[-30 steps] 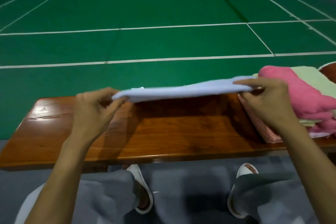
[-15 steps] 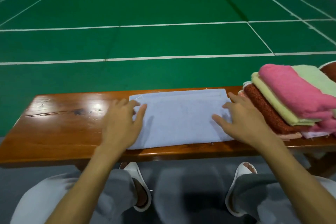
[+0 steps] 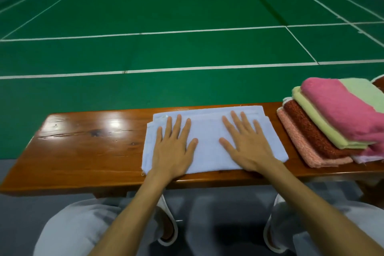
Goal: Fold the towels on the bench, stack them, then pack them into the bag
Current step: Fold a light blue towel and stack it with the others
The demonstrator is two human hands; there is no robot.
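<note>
A: Where are the hands?

B: The left hand and right hand both lie flat, fingers straight and spread, pressing on one pale blue towel.

A: And the towel?

B: Folded, on the table, just left of the stack.

A: How many are in that stack?

B: I can clearly count four: pink on top, then yellow-green, dark red and salmon. There are more edges behind, but I can't count those.

A: What has changed?

B: A second ago both hands pinched the towel in the air. Half a second ago they were at its ends. Now they sit nearer its middle.
</note>
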